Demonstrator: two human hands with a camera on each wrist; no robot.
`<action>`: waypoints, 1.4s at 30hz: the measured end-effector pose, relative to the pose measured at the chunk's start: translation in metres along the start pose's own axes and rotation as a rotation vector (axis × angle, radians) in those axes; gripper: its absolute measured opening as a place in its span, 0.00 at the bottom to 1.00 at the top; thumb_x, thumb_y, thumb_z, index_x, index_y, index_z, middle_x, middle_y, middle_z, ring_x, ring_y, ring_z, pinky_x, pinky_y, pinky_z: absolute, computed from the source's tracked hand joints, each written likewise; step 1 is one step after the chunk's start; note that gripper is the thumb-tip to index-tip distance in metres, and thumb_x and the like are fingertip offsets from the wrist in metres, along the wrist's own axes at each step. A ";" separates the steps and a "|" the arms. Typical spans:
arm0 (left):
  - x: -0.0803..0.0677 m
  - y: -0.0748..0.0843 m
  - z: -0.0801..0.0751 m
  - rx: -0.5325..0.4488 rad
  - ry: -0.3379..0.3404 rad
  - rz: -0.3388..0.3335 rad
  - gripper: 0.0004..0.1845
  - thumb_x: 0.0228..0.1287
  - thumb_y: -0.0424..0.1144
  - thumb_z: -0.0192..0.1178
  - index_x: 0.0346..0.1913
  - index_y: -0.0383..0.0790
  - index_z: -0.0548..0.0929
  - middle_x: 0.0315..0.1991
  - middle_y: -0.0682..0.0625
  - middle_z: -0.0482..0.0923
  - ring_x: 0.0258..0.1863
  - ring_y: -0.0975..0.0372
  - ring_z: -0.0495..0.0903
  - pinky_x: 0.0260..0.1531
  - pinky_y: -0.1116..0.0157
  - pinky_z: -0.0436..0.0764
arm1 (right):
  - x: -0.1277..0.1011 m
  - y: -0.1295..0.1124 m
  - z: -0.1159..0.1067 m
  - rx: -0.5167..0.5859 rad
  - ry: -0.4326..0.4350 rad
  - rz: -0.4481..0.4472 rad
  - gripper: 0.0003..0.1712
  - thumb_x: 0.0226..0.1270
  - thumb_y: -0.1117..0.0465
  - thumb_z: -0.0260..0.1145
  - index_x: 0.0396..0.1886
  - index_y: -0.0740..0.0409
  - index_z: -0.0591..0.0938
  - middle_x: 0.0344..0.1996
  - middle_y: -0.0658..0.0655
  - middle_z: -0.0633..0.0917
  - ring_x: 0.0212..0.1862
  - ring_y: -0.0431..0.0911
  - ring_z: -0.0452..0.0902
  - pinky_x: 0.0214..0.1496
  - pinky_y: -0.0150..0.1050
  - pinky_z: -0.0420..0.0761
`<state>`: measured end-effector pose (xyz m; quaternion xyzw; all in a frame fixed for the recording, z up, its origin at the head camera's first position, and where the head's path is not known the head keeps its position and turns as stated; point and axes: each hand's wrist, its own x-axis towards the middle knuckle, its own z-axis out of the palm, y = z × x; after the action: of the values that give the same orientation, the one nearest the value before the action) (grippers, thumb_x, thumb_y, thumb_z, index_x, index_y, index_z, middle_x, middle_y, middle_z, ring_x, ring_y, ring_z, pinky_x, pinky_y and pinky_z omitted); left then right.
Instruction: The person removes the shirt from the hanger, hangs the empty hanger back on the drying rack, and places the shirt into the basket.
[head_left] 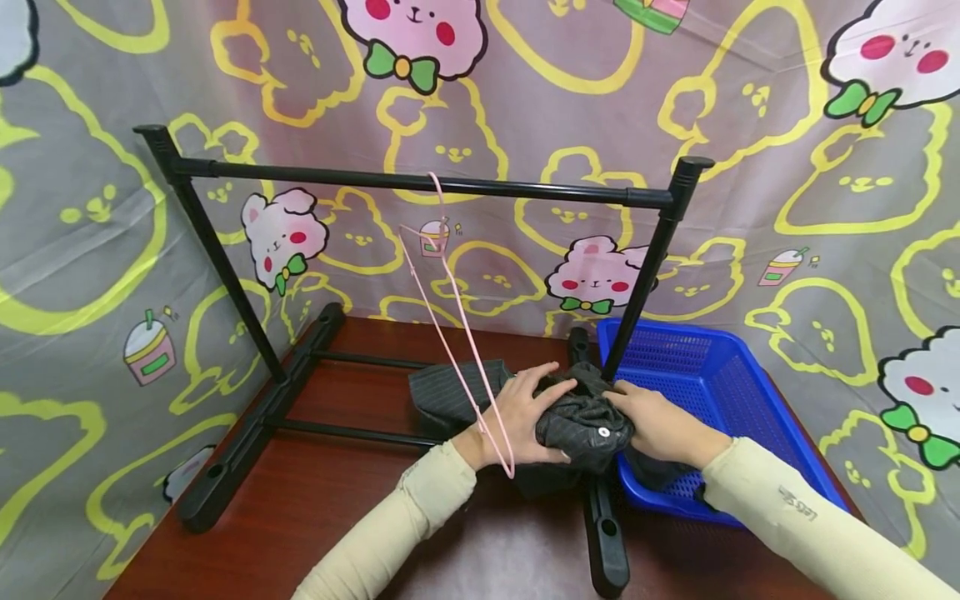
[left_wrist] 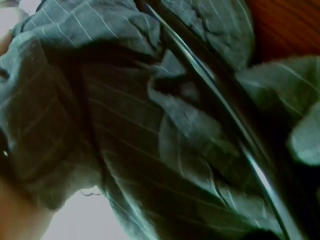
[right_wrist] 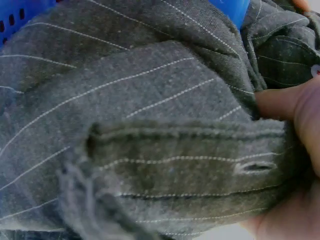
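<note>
Your left hand (head_left: pixel 525 417) and right hand (head_left: pixel 656 425) both clutch one dark pinstriped garment (head_left: pixel 581 421), bunched over the rack (head_left: pixel 420 181) foot between table (head_left: pixel 337 500) and blue basket (head_left: pixel 705 367), probably so it can be sorted out. The right thumb pinches the buttonhole edge. One pink hanger (head_left: pixel 457 321) hangs from the bar, ready. Count: one garment, one hanger, one basket, one rack.

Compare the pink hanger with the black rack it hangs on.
The pink hanger is thin wire, while the black rack is made of thick tubes. The hanger dangles tilted from the top bar; the rack stands upright on the wooden table. The hanger's lower end lies by the left hand; the rack is untouched. Both carry no garment.
</note>
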<state>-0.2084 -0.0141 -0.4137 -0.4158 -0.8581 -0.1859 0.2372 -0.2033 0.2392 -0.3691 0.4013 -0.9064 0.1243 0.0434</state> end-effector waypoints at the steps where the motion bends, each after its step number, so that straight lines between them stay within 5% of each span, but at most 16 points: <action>1: -0.001 -0.002 -0.001 0.005 -0.008 -0.011 0.56 0.34 0.68 0.70 0.70 0.48 0.62 0.68 0.41 0.56 0.64 0.52 0.61 0.61 0.53 0.62 | -0.001 0.001 -0.001 -0.003 0.006 0.000 0.24 0.53 0.71 0.67 0.53 0.60 0.78 0.41 0.56 0.78 0.40 0.49 0.78 0.41 0.49 0.79; 9: -0.009 -0.015 -0.007 -0.005 -0.192 -0.162 0.70 0.32 0.70 0.70 0.75 0.46 0.42 0.70 0.41 0.52 0.68 0.50 0.56 0.63 0.45 0.57 | -0.007 0.009 -0.008 0.013 0.102 -0.014 0.25 0.48 0.74 0.65 0.51 0.62 0.78 0.41 0.55 0.77 0.42 0.49 0.77 0.44 0.50 0.77; 14: -0.015 -0.024 -0.008 -0.030 -0.318 -0.256 0.72 0.32 0.68 0.72 0.75 0.46 0.38 0.70 0.40 0.52 0.68 0.48 0.55 0.62 0.44 0.56 | -0.010 0.014 -0.014 0.047 0.178 -0.056 0.24 0.47 0.75 0.65 0.48 0.57 0.79 0.39 0.51 0.77 0.40 0.45 0.76 0.41 0.48 0.77; 18: -0.022 -0.032 -0.009 -0.034 -0.382 -0.303 0.71 0.33 0.64 0.74 0.75 0.44 0.41 0.69 0.39 0.55 0.67 0.47 0.57 0.60 0.42 0.58 | -0.012 0.016 -0.020 0.083 0.231 -0.092 0.22 0.50 0.74 0.67 0.45 0.53 0.79 0.36 0.45 0.75 0.37 0.40 0.73 0.38 0.42 0.76; 22: -0.028 -0.037 -0.006 -0.019 -0.410 -0.345 0.66 0.35 0.59 0.76 0.74 0.38 0.48 0.65 0.39 0.66 0.60 0.47 0.69 0.57 0.50 0.67 | -0.013 0.017 -0.025 0.117 0.266 -0.124 0.20 0.52 0.71 0.70 0.44 0.50 0.79 0.36 0.42 0.75 0.37 0.37 0.71 0.37 0.39 0.75; 28: -0.033 -0.036 0.001 0.004 -0.500 -0.339 0.49 0.35 0.56 0.77 0.62 0.38 0.68 0.50 0.42 0.79 0.46 0.51 0.80 0.43 0.58 0.78 | -0.013 0.017 -0.033 0.142 0.307 -0.164 0.19 0.53 0.68 0.71 0.43 0.48 0.78 0.36 0.42 0.76 0.37 0.37 0.72 0.38 0.37 0.73; 31: -0.034 -0.034 0.003 0.002 -0.507 -0.321 0.36 0.38 0.53 0.76 0.51 0.42 0.75 0.42 0.46 0.82 0.43 0.55 0.81 0.39 0.59 0.79 | -0.014 0.018 -0.035 0.144 0.318 -0.161 0.18 0.52 0.68 0.71 0.41 0.47 0.78 0.35 0.41 0.75 0.36 0.36 0.71 0.38 0.35 0.72; 36: -0.033 -0.033 0.004 0.010 -0.466 -0.329 0.22 0.47 0.44 0.71 0.47 0.42 0.80 0.37 0.47 0.84 0.40 0.57 0.82 0.35 0.59 0.79 | -0.016 0.022 -0.041 0.164 0.338 -0.132 0.21 0.49 0.69 0.72 0.40 0.46 0.78 0.34 0.41 0.75 0.36 0.36 0.70 0.38 0.32 0.69; 42: -0.031 -0.035 0.002 0.040 -0.371 -0.304 0.17 0.47 0.41 0.69 0.41 0.44 0.78 0.31 0.49 0.83 0.34 0.57 0.83 0.29 0.59 0.78 | -0.022 0.028 -0.047 0.179 0.330 -0.081 0.22 0.50 0.70 0.72 0.44 0.48 0.78 0.38 0.43 0.77 0.40 0.36 0.73 0.42 0.30 0.70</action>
<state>-0.2200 -0.0529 -0.4371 -0.3043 -0.9431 -0.1228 0.0530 -0.2097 0.2852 -0.3327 0.4140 -0.8554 0.2667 0.1603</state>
